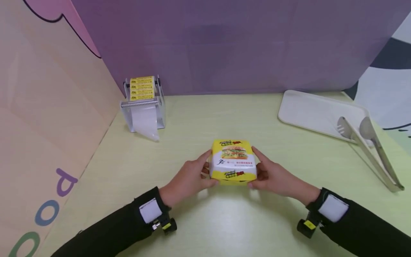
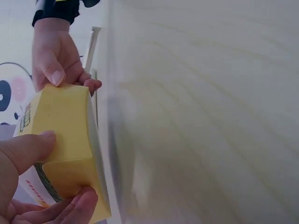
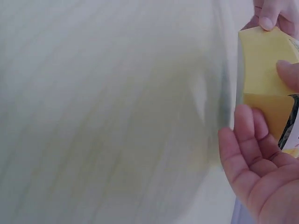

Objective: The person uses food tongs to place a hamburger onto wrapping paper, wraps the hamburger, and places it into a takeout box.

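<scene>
A yellow and white burger box (image 1: 233, 160) with a burger picture on its lid is in the middle of the head view, its lid down. On its left side my left hand (image 1: 194, 175) grips it, thumb at the near corner and fingers along the side. My right hand (image 1: 273, 177) holds the opposite side in much the same way. The left wrist view shows the box's plain yellow front (image 2: 70, 121) under the left thumb. In the right wrist view the right fingers (image 3: 245, 126) lie by the box's side. Whether its base touches the table cannot be told.
A metal dispenser (image 1: 162, 114) with a roll of yellow labels (image 1: 142, 87) stands at the back left, its white backing strip hanging forward. On the right, metal tongs (image 1: 382, 157) lean over a white tray (image 1: 308, 107). A purple wall (image 1: 224, 50) borders the pale table's back.
</scene>
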`<state>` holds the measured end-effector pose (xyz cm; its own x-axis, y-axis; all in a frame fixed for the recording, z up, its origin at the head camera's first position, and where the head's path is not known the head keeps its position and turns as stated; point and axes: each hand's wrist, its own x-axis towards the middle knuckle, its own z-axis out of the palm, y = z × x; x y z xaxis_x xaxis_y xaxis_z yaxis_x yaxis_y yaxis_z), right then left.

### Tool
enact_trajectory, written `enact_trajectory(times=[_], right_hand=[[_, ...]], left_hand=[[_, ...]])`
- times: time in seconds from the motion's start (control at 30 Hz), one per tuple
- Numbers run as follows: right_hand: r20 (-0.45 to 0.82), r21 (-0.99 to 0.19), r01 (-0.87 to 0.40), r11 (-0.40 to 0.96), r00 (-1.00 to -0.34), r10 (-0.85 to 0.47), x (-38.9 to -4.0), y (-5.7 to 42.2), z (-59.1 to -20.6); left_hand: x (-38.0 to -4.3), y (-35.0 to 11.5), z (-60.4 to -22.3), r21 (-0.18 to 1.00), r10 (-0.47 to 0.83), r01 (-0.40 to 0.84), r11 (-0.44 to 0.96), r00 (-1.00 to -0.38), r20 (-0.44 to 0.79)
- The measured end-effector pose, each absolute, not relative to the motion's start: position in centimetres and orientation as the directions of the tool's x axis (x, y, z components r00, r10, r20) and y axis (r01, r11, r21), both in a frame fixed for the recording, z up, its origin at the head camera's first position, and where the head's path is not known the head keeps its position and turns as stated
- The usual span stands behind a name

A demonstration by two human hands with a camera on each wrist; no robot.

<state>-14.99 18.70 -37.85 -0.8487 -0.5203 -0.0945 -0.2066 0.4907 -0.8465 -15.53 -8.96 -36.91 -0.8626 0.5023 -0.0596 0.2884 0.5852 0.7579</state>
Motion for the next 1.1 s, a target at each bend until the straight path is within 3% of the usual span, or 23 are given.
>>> enact_trajectory(times=[0.33, 0.63, 1.1], right_hand=[[-0.193, -0.969, 0.072, 0.234, -0.816, -0.546, -16.2, 19.0, -37.0], [-0.199, -0.970, 0.084, 0.227, -0.809, -0.553, -16.5, 18.6, -36.4], [-0.211, -0.962, 0.071, 0.264, -0.808, -0.550, -16.6, 18.6, -36.4]], left_hand=[[-16.3, -8.9, -36.4, 0.874, 0.441, 0.120, 0.470, -0.890, -0.115], [-16.4, -8.8, -35.6, 0.880, 0.406, 0.017, 0.474, -0.891, -0.202], [-17.1, -9.5, -35.5, 0.859, 0.426, 0.031, 0.512, -0.877, -0.222]])
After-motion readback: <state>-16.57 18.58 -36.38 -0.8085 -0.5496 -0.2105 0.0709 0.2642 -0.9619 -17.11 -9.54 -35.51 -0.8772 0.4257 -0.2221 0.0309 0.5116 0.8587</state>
